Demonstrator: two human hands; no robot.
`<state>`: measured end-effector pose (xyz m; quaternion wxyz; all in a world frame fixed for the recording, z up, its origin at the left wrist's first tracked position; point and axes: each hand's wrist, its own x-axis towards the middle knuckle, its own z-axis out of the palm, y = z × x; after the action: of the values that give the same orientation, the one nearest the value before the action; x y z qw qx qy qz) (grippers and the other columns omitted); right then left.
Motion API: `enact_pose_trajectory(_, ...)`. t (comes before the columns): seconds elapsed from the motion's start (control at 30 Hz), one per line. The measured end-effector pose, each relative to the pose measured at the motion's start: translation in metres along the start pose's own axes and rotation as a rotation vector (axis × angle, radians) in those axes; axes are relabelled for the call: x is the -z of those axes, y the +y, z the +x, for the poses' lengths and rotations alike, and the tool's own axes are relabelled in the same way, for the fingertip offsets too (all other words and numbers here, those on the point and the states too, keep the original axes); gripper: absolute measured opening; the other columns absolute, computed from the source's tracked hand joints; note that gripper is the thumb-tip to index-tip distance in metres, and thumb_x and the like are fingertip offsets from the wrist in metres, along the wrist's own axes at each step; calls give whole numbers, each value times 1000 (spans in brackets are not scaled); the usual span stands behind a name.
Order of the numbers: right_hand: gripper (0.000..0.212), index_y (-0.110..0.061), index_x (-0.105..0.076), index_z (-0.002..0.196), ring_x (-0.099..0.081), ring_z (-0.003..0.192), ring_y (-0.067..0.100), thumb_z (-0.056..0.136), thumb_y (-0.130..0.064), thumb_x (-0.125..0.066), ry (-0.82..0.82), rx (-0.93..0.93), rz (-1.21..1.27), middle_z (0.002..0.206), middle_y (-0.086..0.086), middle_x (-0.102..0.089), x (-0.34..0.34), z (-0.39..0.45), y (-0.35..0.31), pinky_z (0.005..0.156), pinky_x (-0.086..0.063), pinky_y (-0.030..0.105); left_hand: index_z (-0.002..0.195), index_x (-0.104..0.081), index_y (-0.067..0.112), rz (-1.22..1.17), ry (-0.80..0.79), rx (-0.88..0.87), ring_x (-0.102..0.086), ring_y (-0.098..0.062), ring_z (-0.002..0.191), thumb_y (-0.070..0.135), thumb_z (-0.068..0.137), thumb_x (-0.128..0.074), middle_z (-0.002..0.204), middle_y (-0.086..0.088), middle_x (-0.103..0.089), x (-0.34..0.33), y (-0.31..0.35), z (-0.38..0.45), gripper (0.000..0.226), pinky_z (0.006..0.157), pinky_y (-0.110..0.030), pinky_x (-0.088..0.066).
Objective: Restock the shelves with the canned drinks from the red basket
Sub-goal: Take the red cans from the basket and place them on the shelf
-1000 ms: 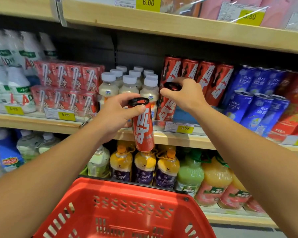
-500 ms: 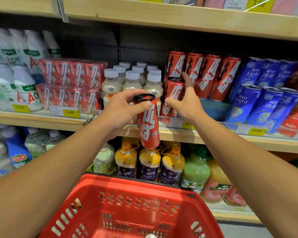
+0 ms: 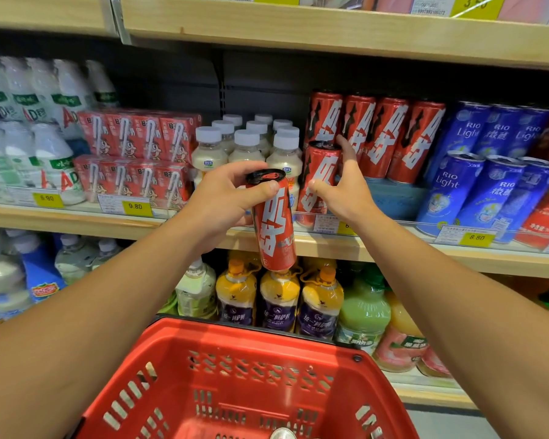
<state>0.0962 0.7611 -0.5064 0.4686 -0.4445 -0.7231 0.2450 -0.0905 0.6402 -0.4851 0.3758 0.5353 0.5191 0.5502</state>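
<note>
My left hand (image 3: 222,201) is shut around the upper part of a tall red can (image 3: 274,229), held upright in front of the middle shelf's edge. Just behind it, another red can (image 3: 317,179) stands at the shelf front. My right hand (image 3: 346,191) is beside that can with its fingers spread, thumb at its side and index finger near its rim. A row of matching red cans (image 3: 390,137) stands raised behind. The red basket (image 3: 254,340) sits below my arms, and one silver can top (image 3: 282,434) shows at its bottom edge.
Blue cans (image 3: 457,191) fill the shelf to the right of the red ones. White-capped bottles (image 3: 244,147) and red cartons (image 3: 133,153) stand to the left. Juice bottles (image 3: 279,302) line the lower shelf. The upper shelf board (image 3: 330,33) hangs close above.
My right hand has let go of the red can on the shelf front and opened beside it. My left hand has kept its can nearly still.
</note>
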Motion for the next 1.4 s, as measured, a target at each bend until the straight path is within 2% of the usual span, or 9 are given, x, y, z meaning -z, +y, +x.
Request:
enact_pose_trajectory(0.1, 92, -25, -10, 154, -52, 122, 18, 84, -25, -70, -42, -29, -52, 138, 0, -49, 3, -1, -2, 103, -46, 39, 126, -61, 23, 6, -1, 1, -62, -18, 110, 18, 87, -70, 117, 3, -66, -1, 5, -3, 40, 91, -53, -52)
enact_pose_trajectory(0.27, 84, -17, -23, 148, -48, 127, 23, 83, -38, -72, -80, -76, -155, 142, 5, -47, 23, -15, -5, 91, -39, 27, 127, -61, 25, 53, 13, -13, -59, -18, 114, 21, 88, -70, 119, 5, -65, -8, 21, -7, 41, 95, -58, -48)
enact_pose_trajectory(0.43, 81, -16, -30, 147, -39, 136, 23, 82, -36, -73, -102, 4, -302, 150, 3, -40, 66, -31, -5, 102, -35, 30, 131, -58, 24, 105, -22, -66, -61, -20, 113, 21, 88, -70, 122, 3, -64, -31, 49, -1, 45, 94, -57, -50)
enact_pose_trajectory(0.63, 87, -21, -26, 152, -32, 141, 21, 81, -37, -74, -53, 91, -486, 155, 1, -33, 115, -42, 3, 112, -31, 36, 135, -56, 22, 224, -72, -252, -61, -5, 107, 20, 86, -71, 119, 12, -62, -76, 76, 14, 51, 88, -35, -54)
enact_pose_trajectory(0.77, 90, -21, -28, 150, -32, 138, 26, 77, -44, -75, -15, 144, -658, 148, 3, -40, 127, -43, 14, 111, -34, 42, 131, -58, 21, 341, -71, -385, -64, -8, 107, 29, 78, -78, 119, 7, -66, -103, 82, 27, 57, 94, -39, -55)
enact_pose_trajectory(0.97, 96, -26, -20, 150, -12, 146, 34, 75, -61, -68, 58, 205, -1029, 153, 2, -28, 133, -50, 30, 118, -14, 51, 133, -57, 22, 510, -12, -473, -61, -7, 110, 38, 75, -77, 122, 6, -65, -129, 80, 51, 63, 97, -36, -52)
enact_pose_trajectory(1.07, 99, -27, -15, 152, -3, 148, 35, 76, -64, -65, 68, 192, -1083, 157, 3, -21, 131, -55, 33, 119, -6, 52, 134, -56, 20, 601, 8, -471, -60, -9, 113, 38, 78, -76, 125, 4, -64, -138, 75, 58, 62, 99, -32, -50)
enact_pose_trajectory(1.2, 100, -27, -11, 153, 0, 148, 34, 76, -67, -63, 59, 186, -1093, 159, 3, -17, 125, -59, 39, 118, -4, 53, 134, -55, 19, 716, 33, -449, -58, -11, 115, 36, 85, -72, 127, 2, -63, -145, 70, 66, 54, 86, -20, -43)
enact_pose_trajectory(1.4, 96, -27, -13, 152, -2, 148, 34, 77, -64, -61, 52, 180, -1067, 158, 3, -19, 117, -61, 51, 118, -5, 53, 138, -52, 19, 996, -22, -444, -57, -17, 119, 46, 86, -66, 132, 0, -61, -148, 66, 74, 60, 90, -27, -45)
